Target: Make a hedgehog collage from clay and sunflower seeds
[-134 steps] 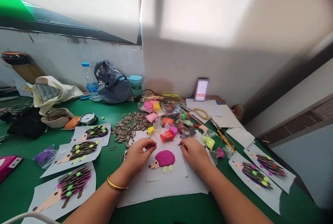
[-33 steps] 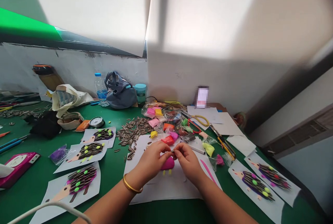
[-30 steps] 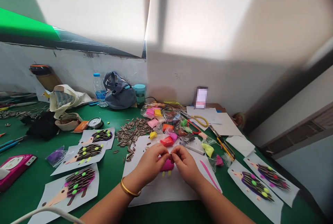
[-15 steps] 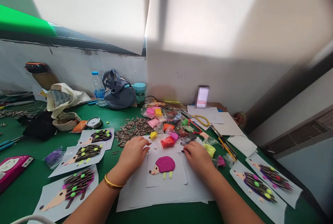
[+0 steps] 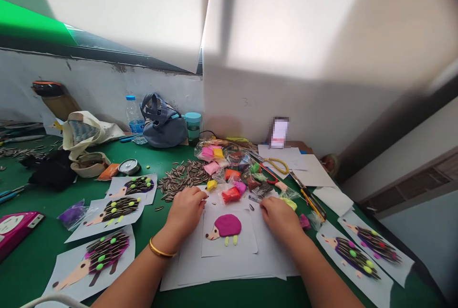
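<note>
A small white sheet (image 5: 214,249) lies in front of me on larger sheets of paper (image 5: 189,270). On it is a clay hedgehog (image 5: 228,226) with a magenta body, a peach face and two pale green legs. My left hand (image 5: 188,210) rests by the sheet's upper left corner, loosely bent, its thumb and forefinger slightly apart. My right hand (image 5: 279,215) rests on the paper to the right, fingers loosely curled and nothing visible in them. Just left of its fingertips lies a single sunflower seed (image 5: 252,207).
Beyond the hands are a pile of sunflower seeds (image 5: 188,176) and bagged coloured clay (image 5: 231,194). Yellow-handled scissors (image 5: 277,164) and a utility knife (image 5: 309,196) lie right of these. Finished hedgehog pictures (image 5: 110,212) flank both sides. A bag (image 5: 164,129) stands at the wall.
My right hand has moved a little to the right, away from the small sheet's corner, and the sunflower seed beside its fingertips now shows. My left hand has barely moved.
</note>
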Action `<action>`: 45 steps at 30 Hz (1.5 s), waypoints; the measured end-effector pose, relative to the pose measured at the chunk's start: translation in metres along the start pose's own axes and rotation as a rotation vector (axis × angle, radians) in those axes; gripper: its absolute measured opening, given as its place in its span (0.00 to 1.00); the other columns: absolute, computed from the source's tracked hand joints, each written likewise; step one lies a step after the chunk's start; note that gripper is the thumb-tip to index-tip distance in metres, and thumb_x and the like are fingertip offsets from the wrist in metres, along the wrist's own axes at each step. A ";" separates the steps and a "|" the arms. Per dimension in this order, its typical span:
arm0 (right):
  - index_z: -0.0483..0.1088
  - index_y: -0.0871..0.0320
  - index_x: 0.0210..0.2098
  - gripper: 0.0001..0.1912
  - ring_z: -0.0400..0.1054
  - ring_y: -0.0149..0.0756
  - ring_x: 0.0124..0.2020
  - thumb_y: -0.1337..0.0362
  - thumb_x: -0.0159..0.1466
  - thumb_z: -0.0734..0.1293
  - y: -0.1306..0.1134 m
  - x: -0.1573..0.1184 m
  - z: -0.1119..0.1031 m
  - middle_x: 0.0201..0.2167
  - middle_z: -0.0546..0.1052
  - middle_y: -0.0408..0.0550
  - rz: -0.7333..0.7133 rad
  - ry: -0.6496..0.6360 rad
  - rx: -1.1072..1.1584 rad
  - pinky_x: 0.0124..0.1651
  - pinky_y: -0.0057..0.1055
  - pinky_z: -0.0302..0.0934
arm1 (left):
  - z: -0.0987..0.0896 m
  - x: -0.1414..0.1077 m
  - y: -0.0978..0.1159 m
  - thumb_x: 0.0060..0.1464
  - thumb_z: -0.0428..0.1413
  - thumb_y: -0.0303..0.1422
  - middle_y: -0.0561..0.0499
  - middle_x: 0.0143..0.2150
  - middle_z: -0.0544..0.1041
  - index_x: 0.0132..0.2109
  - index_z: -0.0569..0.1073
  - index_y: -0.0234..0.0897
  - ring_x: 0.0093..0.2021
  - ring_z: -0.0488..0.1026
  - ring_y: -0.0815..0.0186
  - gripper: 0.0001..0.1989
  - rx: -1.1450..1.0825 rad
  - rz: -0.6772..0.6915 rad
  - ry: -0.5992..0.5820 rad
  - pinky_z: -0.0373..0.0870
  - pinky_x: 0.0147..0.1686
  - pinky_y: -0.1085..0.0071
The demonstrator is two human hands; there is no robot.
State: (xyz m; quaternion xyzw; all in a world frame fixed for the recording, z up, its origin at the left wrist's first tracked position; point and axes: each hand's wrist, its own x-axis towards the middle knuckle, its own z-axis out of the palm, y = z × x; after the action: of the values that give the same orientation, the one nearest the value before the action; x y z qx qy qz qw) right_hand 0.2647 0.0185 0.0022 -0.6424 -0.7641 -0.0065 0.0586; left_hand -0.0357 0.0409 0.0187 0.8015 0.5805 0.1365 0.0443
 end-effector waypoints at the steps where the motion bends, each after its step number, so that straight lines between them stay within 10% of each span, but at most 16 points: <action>1: 0.76 0.56 0.37 0.10 0.72 0.42 0.37 0.70 0.64 0.62 -0.001 0.001 0.001 0.34 0.78 0.51 0.006 -0.004 -0.004 0.36 0.32 0.56 | 0.000 0.000 -0.001 0.58 0.54 0.30 0.48 0.45 0.78 0.43 0.78 0.43 0.47 0.71 0.57 0.09 -0.001 -0.002 0.003 0.63 0.45 0.62; 18: 0.76 0.53 0.43 0.14 0.70 0.39 0.44 0.67 0.68 0.59 -0.020 0.017 0.001 0.40 0.78 0.49 -0.020 -0.040 0.067 0.42 0.31 0.57 | 0.000 0.019 -0.001 0.58 0.53 0.36 0.47 0.43 0.78 0.39 0.79 0.42 0.47 0.71 0.56 0.10 0.033 -0.115 -0.108 0.62 0.42 0.62; 30: 0.76 0.56 0.40 0.11 0.68 0.42 0.42 0.68 0.67 0.61 -0.025 0.003 0.007 0.38 0.76 0.52 -0.170 0.323 0.350 0.46 0.37 0.61 | -0.007 0.030 0.005 0.57 0.52 0.33 0.43 0.41 0.78 0.35 0.76 0.37 0.46 0.73 0.55 0.09 -0.001 -0.113 -0.174 0.63 0.43 0.63; 38: 0.74 0.52 0.45 0.11 0.71 0.35 0.39 0.68 0.63 0.66 -0.083 0.002 -0.001 0.38 0.79 0.44 -0.258 0.092 0.880 0.44 0.31 0.63 | -0.018 -0.001 0.022 0.59 0.51 0.39 0.50 0.37 0.76 0.35 0.74 0.39 0.38 0.71 0.63 0.11 -0.468 0.041 -0.265 0.63 0.36 0.69; 45: 0.76 0.53 0.35 0.06 0.70 0.34 0.38 0.70 0.61 0.69 -0.093 0.007 -0.005 0.34 0.78 0.42 -0.237 0.023 0.871 0.42 0.29 0.60 | -0.012 -0.011 0.017 0.57 0.54 0.35 0.50 0.39 0.77 0.38 0.76 0.40 0.42 0.71 0.62 0.07 -0.454 0.082 -0.254 0.64 0.41 0.68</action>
State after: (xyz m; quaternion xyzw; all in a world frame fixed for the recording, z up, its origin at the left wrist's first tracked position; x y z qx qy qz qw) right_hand 0.1721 0.0084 0.0134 -0.4659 -0.7632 0.3019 0.3308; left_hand -0.0264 0.0237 0.0321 0.8047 0.4916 0.1633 0.2900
